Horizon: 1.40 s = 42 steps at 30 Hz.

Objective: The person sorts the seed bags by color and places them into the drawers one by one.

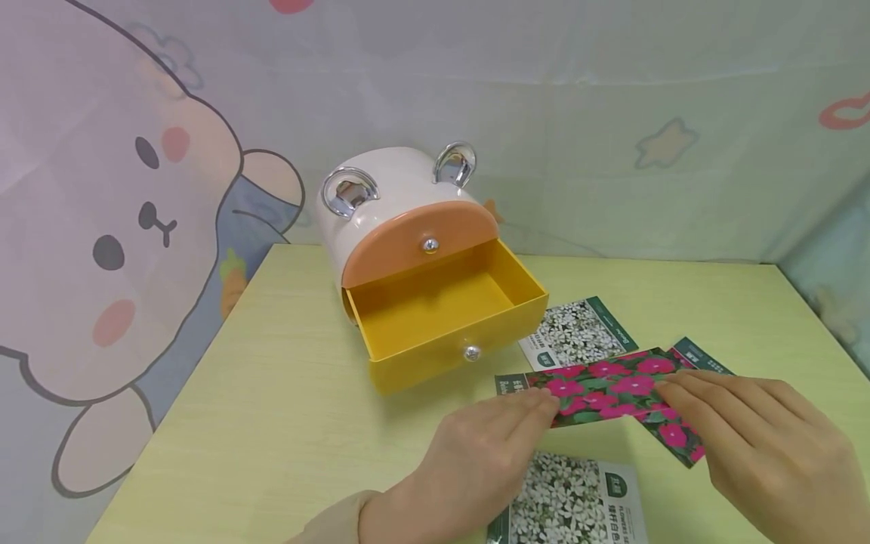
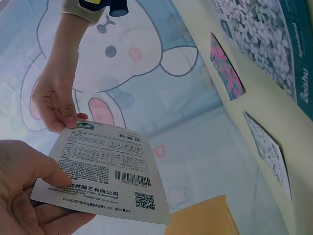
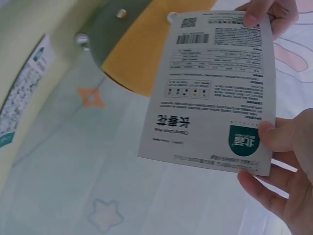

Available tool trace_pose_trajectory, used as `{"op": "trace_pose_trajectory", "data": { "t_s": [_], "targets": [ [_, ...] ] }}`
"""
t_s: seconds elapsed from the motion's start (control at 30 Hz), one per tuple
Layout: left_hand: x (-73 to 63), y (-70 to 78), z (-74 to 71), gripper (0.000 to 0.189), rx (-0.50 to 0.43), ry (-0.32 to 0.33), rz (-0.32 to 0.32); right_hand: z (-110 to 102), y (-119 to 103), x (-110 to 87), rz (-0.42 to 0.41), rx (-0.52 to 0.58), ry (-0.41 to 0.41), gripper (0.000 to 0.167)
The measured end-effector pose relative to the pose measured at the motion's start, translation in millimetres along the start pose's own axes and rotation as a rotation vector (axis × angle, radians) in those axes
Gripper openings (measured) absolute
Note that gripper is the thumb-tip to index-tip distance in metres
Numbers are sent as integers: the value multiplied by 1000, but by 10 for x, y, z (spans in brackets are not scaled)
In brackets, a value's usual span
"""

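Note:
Both hands hold one flower seed packet (image 1: pixel 601 389) by its two ends, above the table. Its pink-flower face is up in the head view, while the wrist views show its white printed back (image 2: pixel 102 169) with a barcode and QR code. My left hand (image 1: pixel 479 457) pinches the left end, thumb on the printed side. At the other end my right hand (image 1: pixel 768 446) pinches near the green logo (image 3: pixel 244 141). Below it lies a second pink-flower packet (image 1: pixel 674 436), partly covered. A white-flower packet (image 1: pixel 560 499) lies under my left hand, partly hidden by it.
A white, bear-eared drawer box (image 1: pixel 390 170) stands at the back, its yellow lower drawer (image 1: pixel 421 361) pulled out and its orange upper drawer (image 1: pixel 401 253) closed. Another white-flower packet (image 1: pixel 581 332) lies beside the drawer's right corner. A printed cloth (image 1: pixel 578 151) hangs behind the table.

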<state>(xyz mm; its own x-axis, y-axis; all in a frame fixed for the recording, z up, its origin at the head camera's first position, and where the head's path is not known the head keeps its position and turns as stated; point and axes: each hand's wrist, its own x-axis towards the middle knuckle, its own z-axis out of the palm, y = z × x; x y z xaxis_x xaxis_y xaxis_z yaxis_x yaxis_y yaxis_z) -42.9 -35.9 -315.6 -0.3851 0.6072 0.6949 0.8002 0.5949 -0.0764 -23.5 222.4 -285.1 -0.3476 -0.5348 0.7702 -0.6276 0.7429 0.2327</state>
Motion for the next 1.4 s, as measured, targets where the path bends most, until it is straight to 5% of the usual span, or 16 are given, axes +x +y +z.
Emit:
{"op": "trace_pose_trajectory", "data": {
  "t_s": [0.33,0.7,0.93,1.03,1.4],
  "targets": [
    [72,-3,-99,31,49,7,2,-80,53,96,11,26,-44,44],
    [101,-77,-340,26,56,-24,-80,4,8,314,-14,63,72,41],
    [62,-194,-383,29,131,72,-73,172,-19,451,-31,137,188,42],
    [36,-237,-401,29,133,99,-88,230,-31,508,-33,171,180,42],
    [-38,-321,-491,31,119,27,-214,474,-25,584,-38,223,123,43]
  ]
}}
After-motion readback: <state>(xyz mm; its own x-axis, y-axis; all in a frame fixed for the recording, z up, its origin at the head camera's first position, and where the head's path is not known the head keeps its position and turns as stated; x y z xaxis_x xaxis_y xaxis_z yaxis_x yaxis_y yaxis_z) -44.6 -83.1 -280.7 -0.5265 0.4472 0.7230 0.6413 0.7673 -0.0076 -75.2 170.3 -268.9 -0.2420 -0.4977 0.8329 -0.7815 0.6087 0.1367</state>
